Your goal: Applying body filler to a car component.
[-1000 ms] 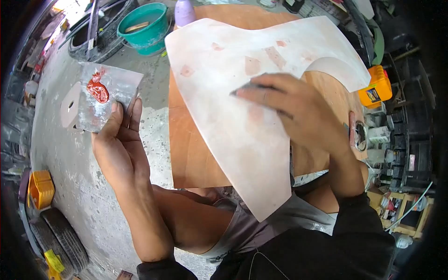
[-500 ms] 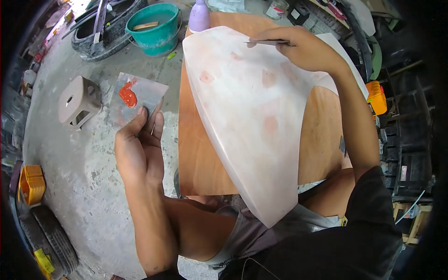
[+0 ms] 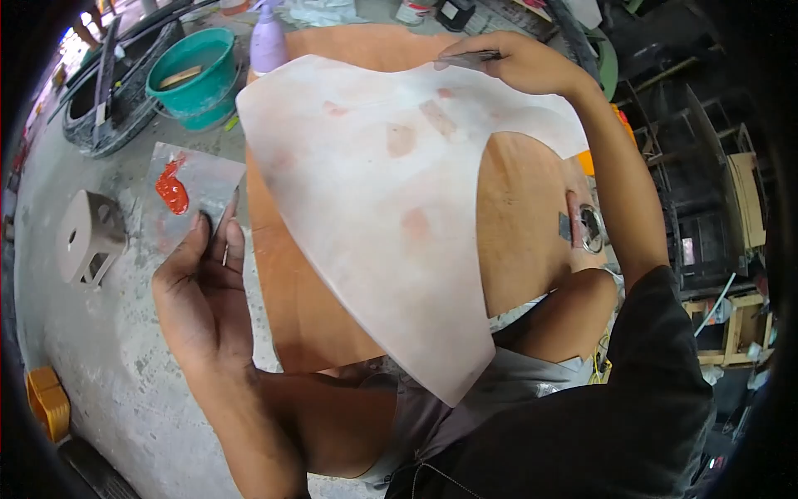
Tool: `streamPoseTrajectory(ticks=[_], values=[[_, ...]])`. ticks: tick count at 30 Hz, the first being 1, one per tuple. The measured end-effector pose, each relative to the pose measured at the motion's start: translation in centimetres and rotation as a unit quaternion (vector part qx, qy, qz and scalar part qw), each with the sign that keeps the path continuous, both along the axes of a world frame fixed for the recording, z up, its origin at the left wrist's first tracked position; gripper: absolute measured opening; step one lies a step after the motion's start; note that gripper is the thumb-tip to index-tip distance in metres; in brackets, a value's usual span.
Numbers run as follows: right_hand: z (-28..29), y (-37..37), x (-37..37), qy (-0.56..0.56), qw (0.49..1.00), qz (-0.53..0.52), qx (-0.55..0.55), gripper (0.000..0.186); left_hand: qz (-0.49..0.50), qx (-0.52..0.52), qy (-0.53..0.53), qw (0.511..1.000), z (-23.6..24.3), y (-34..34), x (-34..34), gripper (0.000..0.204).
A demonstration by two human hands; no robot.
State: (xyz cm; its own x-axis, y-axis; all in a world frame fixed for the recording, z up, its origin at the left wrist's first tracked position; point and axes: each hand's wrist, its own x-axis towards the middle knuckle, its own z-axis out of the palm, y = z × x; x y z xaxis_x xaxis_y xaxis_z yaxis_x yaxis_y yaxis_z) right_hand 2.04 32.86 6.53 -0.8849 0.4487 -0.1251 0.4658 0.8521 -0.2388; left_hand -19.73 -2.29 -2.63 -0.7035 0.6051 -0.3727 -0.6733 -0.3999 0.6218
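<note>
A large white body panel [image 3: 374, 183] with pinkish patches lies on a brown wooden board [image 3: 287, 320] in front of me. On the left, my left hand [image 3: 206, 299] grips a flat grey mixing plate [image 3: 214, 170] between thumb and fingers. A blob of glossy red putty [image 3: 172, 190] sits on that plate. My right hand [image 3: 532, 66] is closed round a thin putty spreader [image 3: 470, 58] at the panel's far edge. Whether the blade touches the panel, I cannot tell.
A purple spray bottle [image 3: 268, 41] stands by the board's far left corner. Beyond the plate are a teal bucket [image 3: 195, 91] and a beige stool [image 3: 90, 237]. A round metal-rimmed item [image 3: 591, 229] lies at the board's right. A yellow-orange container [image 3: 47, 403] stands at lower left.
The whole view has swung, so the panel and board sit further left. The spreader has tilted and shows more of its broad side. Both hands keep their holds.
</note>
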Motion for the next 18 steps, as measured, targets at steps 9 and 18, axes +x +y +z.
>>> streamPoseTrajectory(ticks=[9,18], values=[[1.2,0.8,2.9,0.019,1.000,-0.022,-0.012,0.044,-0.015,0.005,0.050,0.999,-0.3,0.2,0.1,0.042],[5.3,-6.1,6.9,0.242,0.961,-0.110,-0.072,0.034,-0.021,0.017,0.065,0.998,-0.1,0.2,0.5,0.044]])
